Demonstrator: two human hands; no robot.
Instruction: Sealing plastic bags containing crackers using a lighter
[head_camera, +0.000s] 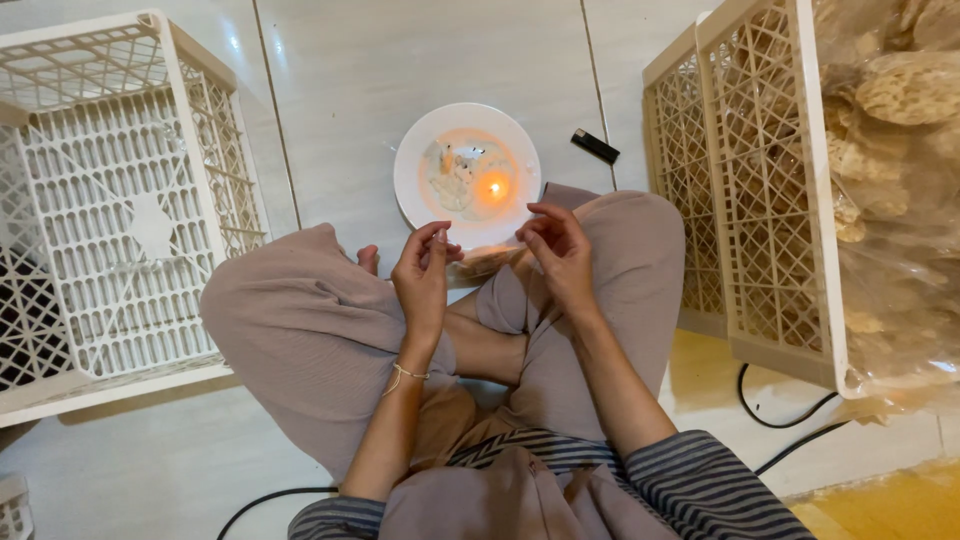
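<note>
- Head view looks straight down on a person sitting cross-legged on the pale tiled floor (420, 60); I see both bare hands raised over the lap.
- Left hand (423, 272): fingers curled, thumb and fingertips pinched together on the near edge of a thin clear plastic bag of brownish snacks (487, 260). So I read this grip as clamped on the bag.
- Right hand (558, 250): fingers bent, tips pinching the same bag's edge from the other side, grip likewise clamped on it.
- That bag sits between the two hands, just beside the near rim of a round white plate (415, 175); how it is folded I cannot tell.
- On the plate a small lit candle (493, 187) burns among pale wax spills, right of the plate's centre.
- A small black lighter (595, 146) lies on the floor just right of the plate.
- A cream plastic lattice crate (120, 200) stands at the left edge of the floor.
- A second cream lattice crate (760, 190) stands at the right edge, with bagged pale crackers (900, 120) stacked in it.
- Black cable (770, 415) runs along the floor near the right knee.
</note>
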